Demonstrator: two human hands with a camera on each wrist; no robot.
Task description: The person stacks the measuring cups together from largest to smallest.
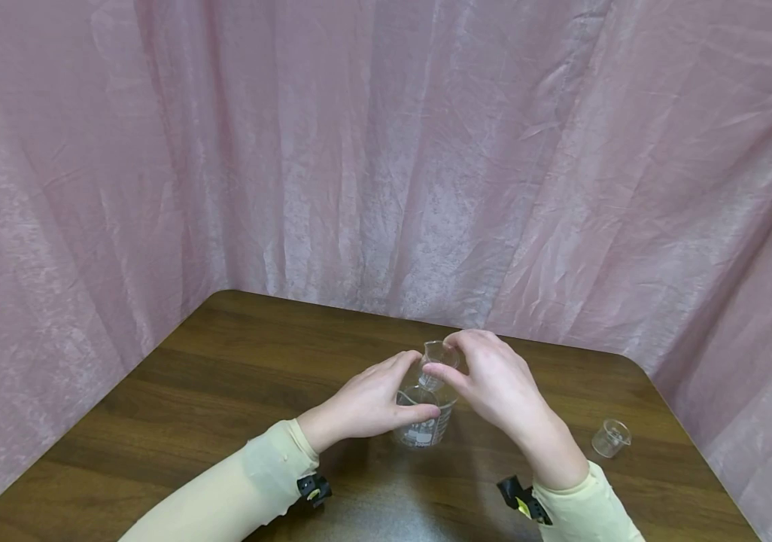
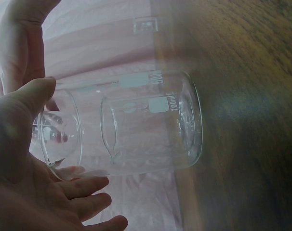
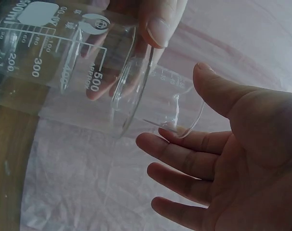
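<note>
A large 500 ml glass beaker (image 1: 421, 435) stands upright on the table, with white markings. My left hand (image 1: 369, 399) grips it near its rim, the thumb in front and the fingers on the far side. Inside it sits a 100 ml beaker (image 2: 141, 127), seen through the glass in the left wrist view. My right hand (image 1: 497, 380) pinches a smaller beaker (image 3: 167, 98) by its rim, between thumb and index finger. The lower part of that small beaker is within the large beaker's mouth. The other right fingers are spread apart.
A tiny glass beaker (image 1: 611, 439) with a spout stands on the wooden table (image 1: 237, 376), right of my right forearm. Pink curtains (image 1: 359, 150) hang behind the table and at its sides. Black straps (image 1: 524, 500) circle both wrists.
</note>
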